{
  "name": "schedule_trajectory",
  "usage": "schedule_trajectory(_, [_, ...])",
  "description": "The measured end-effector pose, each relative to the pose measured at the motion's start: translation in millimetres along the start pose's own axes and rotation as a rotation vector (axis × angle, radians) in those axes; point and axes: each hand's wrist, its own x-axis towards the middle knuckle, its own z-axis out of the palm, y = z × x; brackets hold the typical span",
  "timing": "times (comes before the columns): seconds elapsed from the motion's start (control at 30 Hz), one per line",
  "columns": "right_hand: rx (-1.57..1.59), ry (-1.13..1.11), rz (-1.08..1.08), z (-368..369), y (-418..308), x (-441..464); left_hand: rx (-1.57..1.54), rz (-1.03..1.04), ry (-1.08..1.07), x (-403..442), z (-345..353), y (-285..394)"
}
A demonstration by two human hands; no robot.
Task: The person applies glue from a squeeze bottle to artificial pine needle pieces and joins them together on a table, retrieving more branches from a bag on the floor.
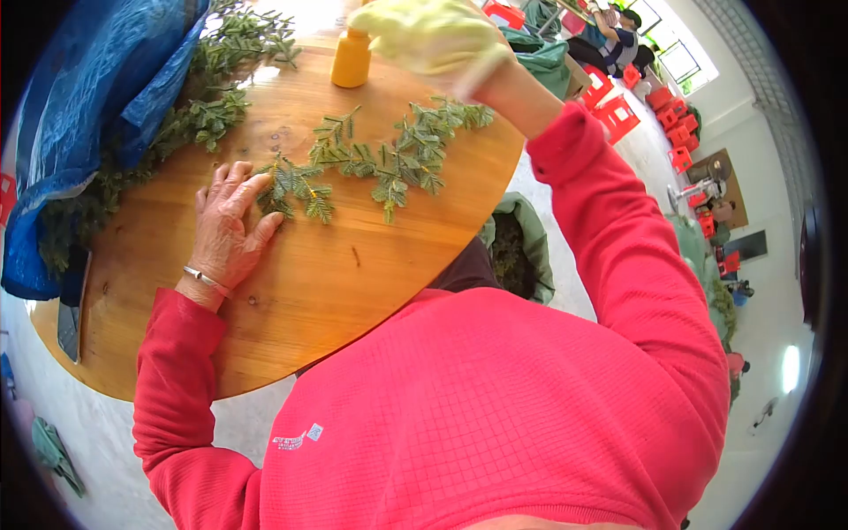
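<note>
My bare left hand [233, 228] rests on the wooden table [327, 283], its fingertips on the cut end of a green fir branch [389, 161]. The branch lies flat and spreads to the right across the tabletop. Over the far side of the table is my right hand [433, 40], raised, in a pale yellow-green glove and smeared by motion. Its fingers are blurred, and what they hold, if anything, cannot be made out. Just below the glove's left end stands a yellow bottle [352, 60].
A blue tarp [97, 88] and more fir branches [208, 119] cover the table's left side. A phone [72, 309] lies at the left edge. Beside my lap is a green sack [530, 247] of dark greenery. Red stools [616, 117] and a person [618, 42] are farther back.
</note>
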Motion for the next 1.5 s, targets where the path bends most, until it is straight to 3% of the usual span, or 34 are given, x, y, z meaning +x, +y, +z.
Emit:
schedule_trajectory(0.03, [0.085, 0.080, 0.042, -14.6, 9.0, -21.0, -0.008, 0.001, -0.004, 0.9, -1.6, 1.4])
schedule_trajectory(0.13, [0.515, 0.014, 0.712, -9.6, 23.4, -87.3, -0.134, 0.025, 0.006, 3.9, -3.8, 4.1])
schedule_trajectory(0.23, [0.444, -0.058, 0.976, 17.9, 41.2, -152.9, -0.280, 0.053, 0.052, 8.0, 0.9, 6.7])
schedule_trajectory(0.37, [0.612, -0.276, 1.163, 38.4, 36.9, -178.8, -0.282, -0.001, 0.055, 17.5, 5.3, 19.9])
schedule_trajectory(0.57, [0.551, -0.394, 0.774, 45.7, 21.5, -143.1, -0.069, 0.121, -0.009, 48.7, 12.3, 39.3])
schedule_trajectory(0.67, [0.700, -0.546, 0.727, 39.9, 8.3, -125.0, -0.026, 0.111, -0.074, 56.7, 18.0, 56.0])
schedule_trajectory(0.73, [0.598, -0.555, 0.637, 22.2, -10.8, -112.0, -0.006, 0.128, -0.061, 58.2, 34.3, 55.6])
schedule_trajectory(1.07, [0.526, -0.318, 0.566, 26.8, -88.8, -93.3, 0.042, 0.087, 0.038, 62.2, 57.8, 65.5])
schedule_trajectory(1.2, [0.294, -0.152, 0.526, 48.6, -118.7, -91.1, -0.162, 0.092, 0.097, 66.2, 59.0, 69.0])
schedule_trajectory(1.4, [0.066, -0.015, 0.519, 69.2, -143.8, -74.9, -1.007, -0.164, 0.080, 64.7, 41.5, 95.3])
schedule_trajectory(1.47, [0.662, -0.101, 0.551, 46.6, -128.8, -68.1, -1.279, -0.226, 0.137, 62.5, 45.3, 104.2])
schedule_trajectory(1.5, [0.704, -0.069, 0.505, 39.6, -123.5, -64.0, -1.366, -0.259, 0.156, 61.4, 45.9, 107.6])
